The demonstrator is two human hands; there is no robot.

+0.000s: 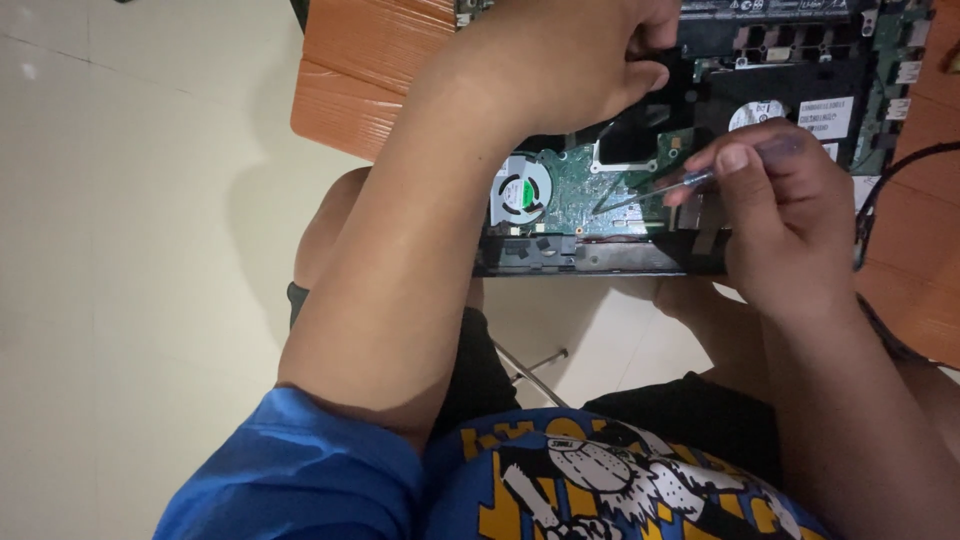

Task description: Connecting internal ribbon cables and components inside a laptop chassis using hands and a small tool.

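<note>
An opened laptop (pixel 600 255) lies bottom-up on an orange table (pixel 350 90), its green circuit board (pixel 575 185) and round cooling fan (pixel 522 192) bared. My right hand (pixel 785 220) grips a thin screwdriver (pixel 690 183) with a clear handle, its metal tip angled down-left onto the board near the middle. My left hand (pixel 570 60) reaches over the laptop's far part, fingers curled and pressing on the black casing (pixel 660 110). Whether it grips anything is hidden.
A black cable (pixel 880 190) runs along the laptop's right side over the table. Pale tiled floor (pixel 120 250) fills the left. My knees sit under the table edge, and a thin metal rod (pixel 530 368) shows between them.
</note>
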